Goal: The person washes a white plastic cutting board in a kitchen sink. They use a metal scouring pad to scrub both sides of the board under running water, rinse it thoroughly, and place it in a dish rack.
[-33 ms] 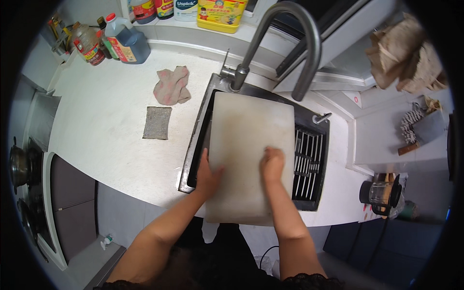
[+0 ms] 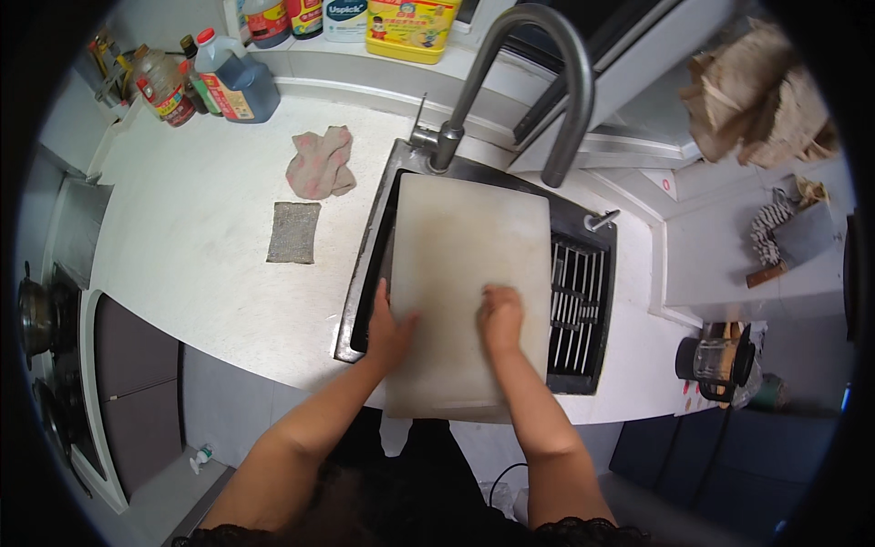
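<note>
A large white cutting board (image 2: 460, 242) lies across the black sink (image 2: 349, 333), its near end reaching out over the counter's front edge. My left hand (image 2: 390, 335) holds the board by its left edge, thumb on the top face and the other fingers along the side, partly hidden. On the board's surface, right of the middle, rests my right hand (image 2: 502, 319), fingers curled in. Whatever those fingers hold, if anything, is hidden. A grey scouring pad (image 2: 293, 233) and a pinkish-grey cloth (image 2: 321, 164) lie on the counter to the left.
A tall grey faucet (image 2: 583, 91) arches over the sink's far side. Right of the board shows a slatted rack (image 2: 576, 292) in the sink. Bottles (image 2: 239, 84) stand at the back left, a yellow tub (image 2: 412, 27) on the ledge. A blender jug (image 2: 720, 362) is at the right.
My right hand has slid a little to the left across the board. My left hand keeps its place on the edge. The whole view has shifted slightly.
</note>
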Demonstrator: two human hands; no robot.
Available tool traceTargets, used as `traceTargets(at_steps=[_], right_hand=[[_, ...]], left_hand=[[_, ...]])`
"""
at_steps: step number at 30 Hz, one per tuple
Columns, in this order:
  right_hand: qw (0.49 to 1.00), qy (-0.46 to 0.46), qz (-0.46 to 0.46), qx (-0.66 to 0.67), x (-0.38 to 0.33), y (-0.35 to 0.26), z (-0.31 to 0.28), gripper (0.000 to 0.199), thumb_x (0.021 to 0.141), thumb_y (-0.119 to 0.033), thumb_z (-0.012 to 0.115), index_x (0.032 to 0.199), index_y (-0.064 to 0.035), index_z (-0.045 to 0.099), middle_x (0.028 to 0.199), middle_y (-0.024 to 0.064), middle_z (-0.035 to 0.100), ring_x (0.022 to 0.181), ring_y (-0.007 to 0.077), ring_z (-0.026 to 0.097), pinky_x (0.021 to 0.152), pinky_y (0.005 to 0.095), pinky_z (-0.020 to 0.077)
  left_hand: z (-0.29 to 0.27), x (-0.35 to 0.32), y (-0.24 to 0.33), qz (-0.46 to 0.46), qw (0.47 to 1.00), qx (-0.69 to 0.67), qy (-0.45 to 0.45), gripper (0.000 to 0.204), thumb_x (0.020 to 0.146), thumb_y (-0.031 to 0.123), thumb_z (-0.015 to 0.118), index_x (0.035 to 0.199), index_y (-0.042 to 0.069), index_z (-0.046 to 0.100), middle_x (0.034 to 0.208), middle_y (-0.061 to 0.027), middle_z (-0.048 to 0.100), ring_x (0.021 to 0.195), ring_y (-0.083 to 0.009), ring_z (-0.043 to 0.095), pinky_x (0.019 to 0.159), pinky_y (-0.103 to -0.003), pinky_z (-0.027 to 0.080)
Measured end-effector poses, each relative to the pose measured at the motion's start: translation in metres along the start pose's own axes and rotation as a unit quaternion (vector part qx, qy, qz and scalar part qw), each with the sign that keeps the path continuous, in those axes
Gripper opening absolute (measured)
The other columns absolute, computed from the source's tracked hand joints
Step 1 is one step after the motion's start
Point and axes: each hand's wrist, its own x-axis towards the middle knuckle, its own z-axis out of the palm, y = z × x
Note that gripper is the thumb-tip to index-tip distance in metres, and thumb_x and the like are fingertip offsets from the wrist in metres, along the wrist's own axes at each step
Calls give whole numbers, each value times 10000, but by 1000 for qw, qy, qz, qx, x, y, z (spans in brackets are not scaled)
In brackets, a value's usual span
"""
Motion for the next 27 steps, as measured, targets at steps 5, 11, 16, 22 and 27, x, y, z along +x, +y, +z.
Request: traceTargets(at_steps=[5,11,16,22,27], right_hand=[[989,-59,128,50,-11,-1,-45,176,747,-27,637,919,-17,674,869,174,644,804,336,613,762,380,502],[937,-2,330,117,-46,81,-65,280,836,-118,652,1082,14,642,1030,119,670,870,141,622,797,264,482],[844,53,449,287,-44,86,-71,269,854,-75,628,1103,28,622,981,70,661,853,127,598,779,250,475],[744,6,538,397,-25,59,-119,129,922,-98,540,973,-30,638,835,20,641,664,100,582,553,243,474],[718,-82,583,370,-13,8,-169,139,927,-141,550,926,-21,618,750,24,622,548,90,541,411,264,415]], left_hand=[[1,3,-27,-99,994,-37,-11,685,846,229,667,1349,-36,286,1166,-191,568,1030,-268,580,871,-344,470],[-6,5,4,-273,942,-169,-101,389,913,234,583,1182,-16,454,1057,-134,608,938,-191,591,802,-331,494],[-8,3,10,-236,948,-191,-91,346,924,264,572,1130,7,466,1015,-116,609,901,-190,586,774,-348,505],[-50,10,83,-264,942,-171,-117,339,916,238,578,1108,-26,484,967,-140,612,825,-204,611,675,-362,535],[-88,21,145,-322,919,-150,-170,382,917,226,571,1112,-89,478,973,-194,614,738,-243,645,580,-388,559]])
